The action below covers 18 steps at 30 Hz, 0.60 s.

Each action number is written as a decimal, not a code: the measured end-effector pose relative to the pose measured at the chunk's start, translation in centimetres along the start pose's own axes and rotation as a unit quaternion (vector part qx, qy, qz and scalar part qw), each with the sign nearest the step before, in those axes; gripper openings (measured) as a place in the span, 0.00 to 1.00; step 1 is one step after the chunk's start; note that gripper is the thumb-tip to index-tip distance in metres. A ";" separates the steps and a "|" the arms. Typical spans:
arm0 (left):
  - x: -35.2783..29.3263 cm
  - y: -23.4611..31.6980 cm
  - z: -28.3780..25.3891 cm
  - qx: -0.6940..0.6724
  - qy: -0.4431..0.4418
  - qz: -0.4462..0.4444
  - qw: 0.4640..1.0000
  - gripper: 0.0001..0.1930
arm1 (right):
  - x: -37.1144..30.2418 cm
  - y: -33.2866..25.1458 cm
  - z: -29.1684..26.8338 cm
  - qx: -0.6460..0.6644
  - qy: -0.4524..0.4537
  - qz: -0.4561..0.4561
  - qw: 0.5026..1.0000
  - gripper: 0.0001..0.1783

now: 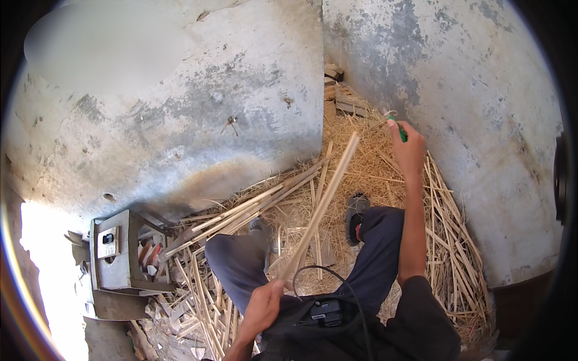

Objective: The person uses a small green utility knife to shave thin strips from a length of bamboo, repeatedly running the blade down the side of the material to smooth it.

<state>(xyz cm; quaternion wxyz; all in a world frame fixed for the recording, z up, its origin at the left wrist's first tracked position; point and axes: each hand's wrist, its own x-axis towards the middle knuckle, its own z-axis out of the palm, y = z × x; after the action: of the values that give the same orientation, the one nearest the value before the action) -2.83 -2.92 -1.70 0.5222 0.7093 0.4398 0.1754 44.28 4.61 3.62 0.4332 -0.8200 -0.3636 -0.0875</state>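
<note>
My left hand is closed round the lower end of a long, pale wooden strip. The strip slants up and to the right from my lap, its far end free in the air. My right hand is stretched out near the right wall, fingers wrapped round a small tool with a green handle. Whether it has a blade cannot be made out. A thin curl of wood shaving shows at the tool's upper end, apart from the strip.
Straw-like shavings cover the floor ahead of my feet. Bundles of thin sticks lie along the right wall and by my left knee. A worn wooden box stands at the left. Bricks sit in the far corner.
</note>
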 end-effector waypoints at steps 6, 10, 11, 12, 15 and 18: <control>1.1 -0.9 -2.2 -0.053 0.033 -0.049 0.997 0.26 | -1.5 1.7 -1.2 -0.093 -0.119 -0.019 0.988 0.27; 2.1 -0.4 -2.0 -0.156 0.012 -0.079 0.984 0.30 | -4.6 1.1 -1.1 -0.081 -0.229 -0.069 0.968 0.28; 2.3 -0.2 -2.0 -0.194 -0.004 -0.083 0.977 0.30 | -5.5 0.0 -1.0 -0.021 -0.217 -0.077 0.973 0.27; 2.5 0.0 -2.0 -0.194 -0.004 -0.083 0.978 0.30 | -6.3 -0.8 -1.0 -0.021 -0.217 -0.077 0.973 0.27; 3.0 1.1 -2.1 -0.207 -0.024 -0.079 0.975 0.32 | -8.8 -3.4 -1.3 0.161 -0.246 -0.103 0.950 0.24; 3.2 1.8 -2.2 -0.232 -0.041 -0.079 0.969 0.32 | -10.6 -6.2 -2.8 0.116 -0.343 -0.124 0.924 0.24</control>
<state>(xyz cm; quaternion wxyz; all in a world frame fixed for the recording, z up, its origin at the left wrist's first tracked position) -1.86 0.82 0.09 0.7024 0.5384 0.4195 0.2020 33.01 -0.82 4.47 0.3603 -0.6920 -0.5965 0.1886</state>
